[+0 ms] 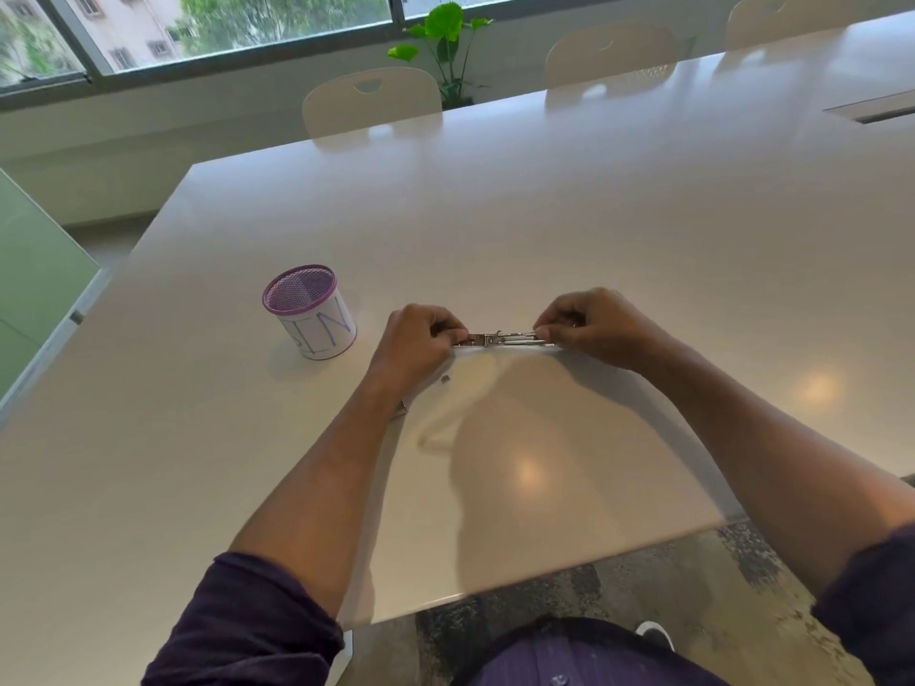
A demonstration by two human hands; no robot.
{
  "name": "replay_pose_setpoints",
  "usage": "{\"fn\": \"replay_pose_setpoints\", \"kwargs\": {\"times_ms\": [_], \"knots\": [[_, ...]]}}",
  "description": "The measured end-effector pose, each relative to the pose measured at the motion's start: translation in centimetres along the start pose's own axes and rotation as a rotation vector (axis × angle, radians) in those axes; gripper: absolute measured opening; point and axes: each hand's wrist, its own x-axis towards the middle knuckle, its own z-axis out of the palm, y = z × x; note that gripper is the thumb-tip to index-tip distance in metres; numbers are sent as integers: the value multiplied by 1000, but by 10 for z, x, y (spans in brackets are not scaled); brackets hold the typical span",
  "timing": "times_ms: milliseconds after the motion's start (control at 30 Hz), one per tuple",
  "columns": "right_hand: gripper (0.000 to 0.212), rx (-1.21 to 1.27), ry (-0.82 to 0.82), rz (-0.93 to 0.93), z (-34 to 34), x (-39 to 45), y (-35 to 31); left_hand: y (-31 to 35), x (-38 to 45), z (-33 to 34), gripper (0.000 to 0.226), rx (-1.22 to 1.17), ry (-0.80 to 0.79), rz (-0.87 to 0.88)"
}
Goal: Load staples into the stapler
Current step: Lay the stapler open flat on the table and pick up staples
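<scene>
Left hand fingers curled, pinching stapler at its 9 o'clock end; right hand fingers curled, pinching 3 o'clock end. Stapler: thin metal, lies opened flat on table, long axis running 9-to-3 between hands, both equally near. Whether staples sit in channel: too small to tell. Tiny grey bit at 7 o'clock of stapler, just beside left wrist, maybe staple strip. Mesh cup at 9 o'clock, well apart. Next move likely turns on keeping channel level along that axis

A white table bears a purple-rimmed mesh cup and the opened stapler.
</scene>
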Motion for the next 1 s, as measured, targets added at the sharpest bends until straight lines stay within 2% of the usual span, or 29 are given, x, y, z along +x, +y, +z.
{"fn": "replay_pose_setpoints", "kwargs": {"times_ms": [267,400,467,567,667,867,1000], "knots": [[8,-128,-11,-102,4,2,-2,-3,-2,6,5,-7,65,-20],[10,-92,170,-35,-2,4,4,4,-7,-8,5,99,105,93],[11,-97,200,10,-9,4,8,8,-12,-18,13,163,107,148],[12,-151,104,-14,-13,5,7,15,-19,-35,29,305,-87,130],[10,-209,23,-70,-13,10,0,20,-23,-42,32,392,-250,88],[17,-415,-157,-151,-16,26,-12,25,-29,-34,12,422,-275,88],[27,-583,-259,-172,-19,34,-20,26,-30,-34,14,414,-292,89]]}}
